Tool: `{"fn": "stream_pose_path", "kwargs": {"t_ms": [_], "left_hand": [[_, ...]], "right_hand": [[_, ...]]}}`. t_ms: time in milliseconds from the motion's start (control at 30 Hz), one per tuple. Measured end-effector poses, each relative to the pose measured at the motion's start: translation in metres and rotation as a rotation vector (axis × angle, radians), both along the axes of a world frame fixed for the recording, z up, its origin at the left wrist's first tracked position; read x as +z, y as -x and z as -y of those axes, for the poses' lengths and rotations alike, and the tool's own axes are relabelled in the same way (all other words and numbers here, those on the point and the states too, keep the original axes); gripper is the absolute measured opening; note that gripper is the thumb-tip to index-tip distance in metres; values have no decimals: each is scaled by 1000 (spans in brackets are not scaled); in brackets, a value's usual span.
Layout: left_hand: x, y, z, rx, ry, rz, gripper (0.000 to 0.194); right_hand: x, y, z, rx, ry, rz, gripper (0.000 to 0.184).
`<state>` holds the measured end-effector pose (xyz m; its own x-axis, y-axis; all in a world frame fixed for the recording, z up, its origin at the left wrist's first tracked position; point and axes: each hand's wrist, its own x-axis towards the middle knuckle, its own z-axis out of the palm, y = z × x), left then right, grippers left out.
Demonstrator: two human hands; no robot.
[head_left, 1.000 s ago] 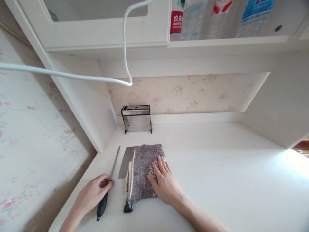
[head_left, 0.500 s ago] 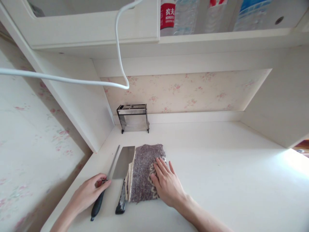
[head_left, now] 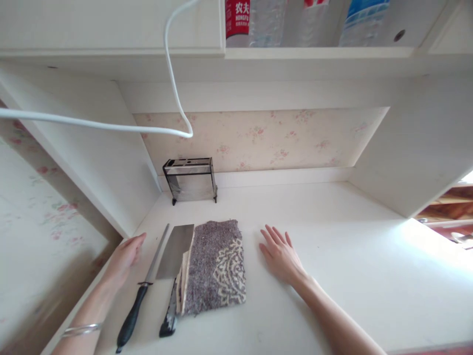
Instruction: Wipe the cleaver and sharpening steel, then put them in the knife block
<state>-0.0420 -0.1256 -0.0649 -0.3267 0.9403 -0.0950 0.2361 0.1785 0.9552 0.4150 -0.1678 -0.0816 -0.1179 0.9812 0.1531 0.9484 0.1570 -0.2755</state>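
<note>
My left hand (head_left: pixel 123 257) rests open at the left edge of the white counter (head_left: pixel 332 266), just left of a long narrow knife (head_left: pixel 142 291) with a black handle. Beside that knife lies a cleaver (head_left: pixel 173 256), its blade partly under a folded grey patterned cloth (head_left: pixel 216 266). My right hand (head_left: pixel 281 254) lies flat and open on the counter, a little to the right of the cloth and touching nothing else. A bracelet circles my left wrist.
A metal and clear knife holder (head_left: pixel 190 180) stands at the back left against the flowered wall. A white cable (head_left: pixel 111 125) hangs across in front of the upper cabinet. Bottles (head_left: pixel 236 22) stand on the shelf above.
My left hand let go of the narrow knife and moved left. My right hand lifted off the cloth and shifted right onto the bare counter. The cleaver blade shows more.
</note>
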Motion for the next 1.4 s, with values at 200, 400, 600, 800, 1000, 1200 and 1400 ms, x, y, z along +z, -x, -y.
{"fn": "stream_pose_path", "kwargs": {"t_ms": [200,400,600,800,1000,1200,1400], "left_hand": [[-11,5,-3,-16,-19,161,43],[-14,10,3,-81,36,200,43],[-11,6,3,-83,28,193,45],[-12,5,3,-69,27,191,45],[-9,2,4,-37,34,237,45],[-8,2,6,-33,30,225,44],[-14,6,3,-47,13,235,42]], "right_hand": [[-4,2,-1,-4,98,49,49],[-1,3,0,-7,86,56,48],[-1,1,0,1,83,50,48],[-3,0,-1,2,89,51,48],[-4,0,-1,-1,83,47,48],[-6,-1,-2,3,74,50,49],[-8,-1,-3,-5,76,51,49]]}}
